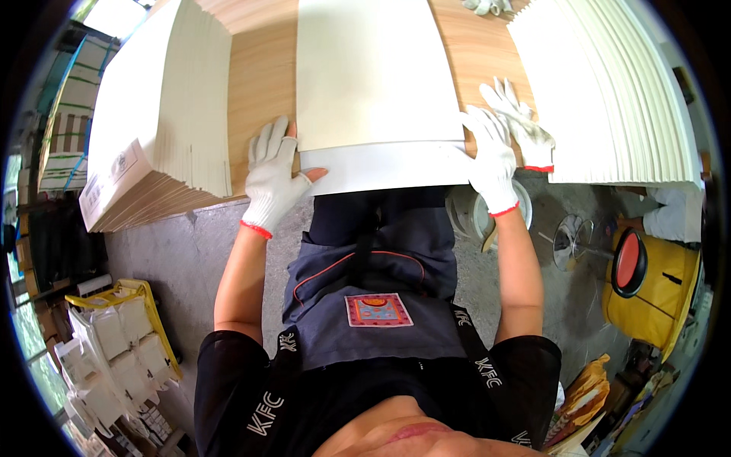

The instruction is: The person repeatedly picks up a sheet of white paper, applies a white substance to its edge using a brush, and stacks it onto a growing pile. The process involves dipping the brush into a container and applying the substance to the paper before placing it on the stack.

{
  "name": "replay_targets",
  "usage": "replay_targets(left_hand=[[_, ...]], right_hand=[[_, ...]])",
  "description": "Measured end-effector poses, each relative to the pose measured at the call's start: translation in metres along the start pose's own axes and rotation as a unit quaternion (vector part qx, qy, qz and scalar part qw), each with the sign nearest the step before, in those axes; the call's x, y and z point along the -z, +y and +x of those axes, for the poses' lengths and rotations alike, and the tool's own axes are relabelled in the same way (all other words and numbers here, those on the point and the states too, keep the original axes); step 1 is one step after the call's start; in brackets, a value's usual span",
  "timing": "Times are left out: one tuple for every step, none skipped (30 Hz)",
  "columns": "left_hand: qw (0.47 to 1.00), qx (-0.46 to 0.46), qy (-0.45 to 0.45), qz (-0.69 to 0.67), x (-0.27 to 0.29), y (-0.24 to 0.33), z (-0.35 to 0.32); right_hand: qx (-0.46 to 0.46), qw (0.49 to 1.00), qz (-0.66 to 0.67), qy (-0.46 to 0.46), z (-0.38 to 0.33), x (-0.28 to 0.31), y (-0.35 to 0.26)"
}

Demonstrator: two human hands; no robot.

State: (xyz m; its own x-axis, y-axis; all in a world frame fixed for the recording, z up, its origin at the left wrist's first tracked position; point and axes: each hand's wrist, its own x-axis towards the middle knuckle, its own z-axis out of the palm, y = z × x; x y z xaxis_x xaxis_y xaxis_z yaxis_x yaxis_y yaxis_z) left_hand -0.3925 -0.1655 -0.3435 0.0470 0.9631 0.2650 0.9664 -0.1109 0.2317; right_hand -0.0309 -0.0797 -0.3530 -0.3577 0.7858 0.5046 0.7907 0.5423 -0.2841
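Observation:
A long cream-coloured sheet [371, 72] lies on the wood-grain table in front of me, with a smooth white strip [388, 166] along its near edge. I cannot tell whether the strip is part of the sheet or separate. My left hand [276, 169], in a white knit glove with bare thumb and fingertip showing, lies flat at the left edge, fingers stretched forward and thumb on the strip's end. At the right edge rests my right hand [491, 158], gloved too, fingers extended. Just beyond it lies a loose white glove [521, 126] with a red cuff.
Tall stacks of cream sheets flank me, a left stack [194, 107] and a right stack [609, 91]. Another glove [487, 6] lies at the table's far side. Below are a round pale container [480, 213], a fan-like metal object [572, 236], a yellow bin [662, 293] and a yellow-framed cart [137, 293].

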Motion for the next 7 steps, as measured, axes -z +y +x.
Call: replay_targets(left_hand=[[1.000, 0.004, 0.016, 0.005, 0.000, 0.001, -0.001], [0.999, -0.001, 0.016, -0.030, 0.002, 0.002, -0.003], [0.998, -0.008, 0.017, -0.068, 0.003, 0.004, -0.004], [0.994, -0.015, 0.017, -0.106, 0.005, 0.008, -0.004], [0.994, -0.042, -0.015, -0.101, 0.007, 0.012, -0.004], [0.992, -0.071, -0.048, -0.096, 0.017, 0.021, 0.000], [0.988, -0.098, -0.081, -0.093, 0.028, 0.034, 0.005]], right_hand=[[0.006, 1.000, -0.005, 0.003, 0.000, 0.000, 0.000], [0.000, 1.000, 0.008, 0.009, 0.000, -0.002, 0.000], [-0.008, 1.000, 0.017, 0.014, 0.000, -0.002, 0.000], [-0.016, 0.999, 0.027, 0.020, -0.001, -0.003, 0.001], [-0.009, 0.999, 0.026, 0.021, -0.002, -0.005, 0.004], [-0.004, 0.999, 0.027, 0.024, -0.003, -0.006, 0.005], [0.003, 0.999, 0.028, 0.024, -0.003, -0.007, 0.007]])
